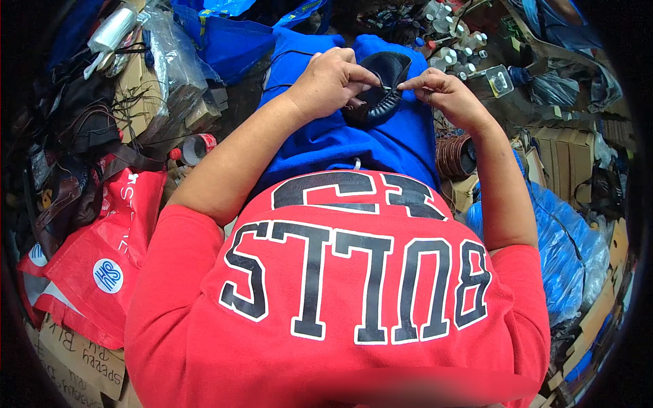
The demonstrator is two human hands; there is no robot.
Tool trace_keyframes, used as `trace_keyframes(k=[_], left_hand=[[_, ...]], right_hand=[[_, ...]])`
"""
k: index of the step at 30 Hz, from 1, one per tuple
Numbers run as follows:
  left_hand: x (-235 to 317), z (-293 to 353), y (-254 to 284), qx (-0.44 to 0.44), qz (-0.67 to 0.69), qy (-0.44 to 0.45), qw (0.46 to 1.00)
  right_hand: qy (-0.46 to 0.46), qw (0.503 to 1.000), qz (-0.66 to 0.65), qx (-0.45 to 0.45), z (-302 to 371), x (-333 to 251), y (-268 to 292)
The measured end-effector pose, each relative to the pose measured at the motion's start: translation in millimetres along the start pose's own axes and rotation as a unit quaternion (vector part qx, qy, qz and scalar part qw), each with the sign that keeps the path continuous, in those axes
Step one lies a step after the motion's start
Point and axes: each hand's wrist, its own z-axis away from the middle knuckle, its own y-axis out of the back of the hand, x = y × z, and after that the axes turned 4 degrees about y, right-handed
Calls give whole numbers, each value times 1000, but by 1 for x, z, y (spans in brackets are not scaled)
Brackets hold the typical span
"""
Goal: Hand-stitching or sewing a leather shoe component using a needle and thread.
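A black leather shoe upper [385, 109] with a ridged, puckered edge rests on my lap, on blue cloth. My left hand [333, 83] is closed at its left side, the index finger and thumb reaching over the opening. Between the two hands' fingertips shows a thin, shiny, needle-like bit [386, 87]. From the right, my right hand [445, 96] meets the shoe upper's edge with thumb and index finger pinched together. Whatever lies in that pinch is too small to make out. A brown patch shows on the shoe upper beneath my left fingers.
Several small capped bottles [456, 54] stand at the far right. Near my right forearm are a brown coiled roll [456, 156] and a blue plastic bag [564, 251]. On the left lie a red bag [129, 238], a red-capped bottle [194, 149] and clear plastic wrap [170, 61].
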Motion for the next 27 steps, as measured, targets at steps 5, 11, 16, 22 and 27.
trace_keyframes(k=[5,11,16,22,27], left_hand=[[-2,-7,-4,-8,-1,-11,1000],[-8,-23,-5,-59,-34,-8,998],[-5,-9,-6,-49,-42,-2,998],[-3,-2,-4,-37,-44,-12,998],[0,-7,-7,-27,11,-12,999]], right_hand=[[-15,998,-50,-20,-2,8,3],[-29,995,-83,-37,-8,17,5],[12,999,-50,-8,1,18,-4],[0,996,-92,15,3,13,-11],[-48,991,-126,23,3,8,-11]])
